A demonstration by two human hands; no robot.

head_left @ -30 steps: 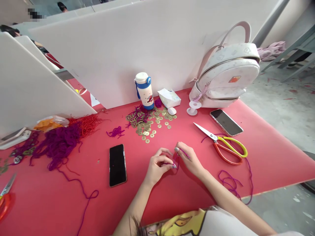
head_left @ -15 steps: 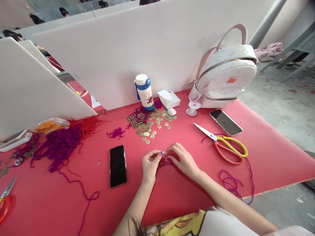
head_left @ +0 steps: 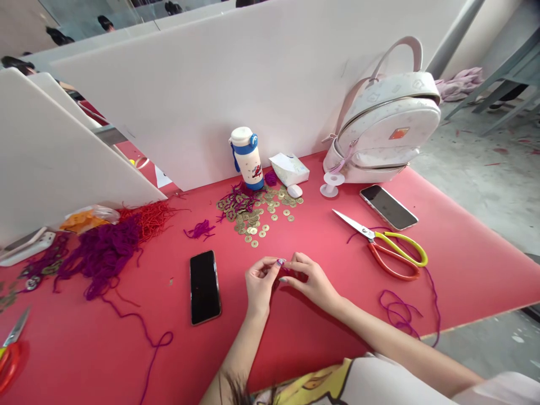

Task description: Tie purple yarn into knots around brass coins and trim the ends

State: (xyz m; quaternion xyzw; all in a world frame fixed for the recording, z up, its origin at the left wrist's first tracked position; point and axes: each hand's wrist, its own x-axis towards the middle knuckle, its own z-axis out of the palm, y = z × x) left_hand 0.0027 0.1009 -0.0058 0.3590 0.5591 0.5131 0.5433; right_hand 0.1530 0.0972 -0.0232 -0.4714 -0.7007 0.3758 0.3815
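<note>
My left hand [head_left: 259, 284] is closed in a pinch in front of me, thumb against fingertips, on a short bit of purple yarn [head_left: 286, 268]. Beside it my right hand [head_left: 314, 281] has bent fingers, their tips meeting the same yarn close to the left fingertips. Most of the yarn there is hidden by the fingers. Beyond the hands lies a scatter of brass-coloured coins with holes [head_left: 252, 230], some tied with purple yarn. A black phone [head_left: 205, 287] lies left of my left hand. Scissors [head_left: 396, 254] with red and yellow handles lie to the right, over a purple strand.
A white and blue bottle [head_left: 247, 160], a tissue pack [head_left: 290, 168], a white mouse-shaped object [head_left: 295, 191] and a spool [head_left: 332, 184] stand near the white partition [head_left: 202, 101]. A backpack [head_left: 383, 132] and second phone [head_left: 388, 207] are right. Purple yarn piles [head_left: 105, 247] and more scissors [head_left: 12, 346] lie left.
My right hand has shifted slightly, its thumb now lower and apart from the index finger. The strands that showed between the hands are now mostly covered. The view has moved a little.
</note>
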